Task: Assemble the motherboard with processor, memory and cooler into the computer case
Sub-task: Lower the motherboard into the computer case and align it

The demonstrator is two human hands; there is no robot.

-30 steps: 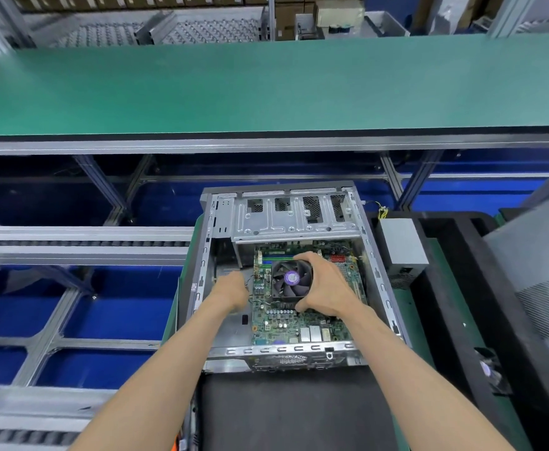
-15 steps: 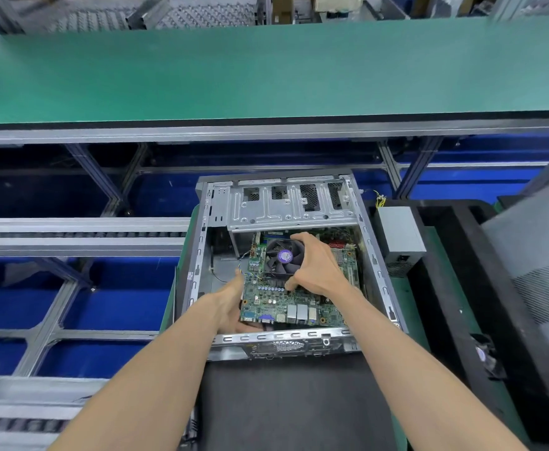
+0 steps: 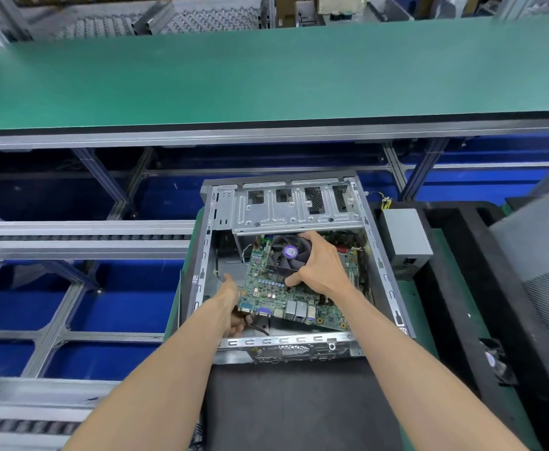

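Change since earlier frame: motherboard (image 3: 286,288) now sits skewed inside the computer case (image 3: 377,255), its port edge lifted toward us and swung left; half a second ago it lay squarer, and our left hand has dropped to the near-left corner.
Board location: inside the case well, below the drive cage (image 3: 296,209), not yet seated flat as far as we can judge.
Handling, judged: stiff but thin, fragile at solder joints and sockets; weight concentrated at the cooler (image 3: 287,255), so it will tip toward that end. We take it by the cooler body and the board edges, never by the small parts.
Right hand (image 3: 322,268): curled over the cooler, thumb on the near side, fingers wrapped round the far rim; firm grip.
Left hand (image 3: 234,307): at the board's near-left corner by the ports; fingers curl under the edge, pinching it as best we can tell.
Cable: thin black lead (image 3: 260,328) trails under the left hand.
Surroundings: power supply (image 3: 403,239) lies right of the case on black foam (image 3: 461,304); green conveyor belt (image 3: 266,76) beyond.
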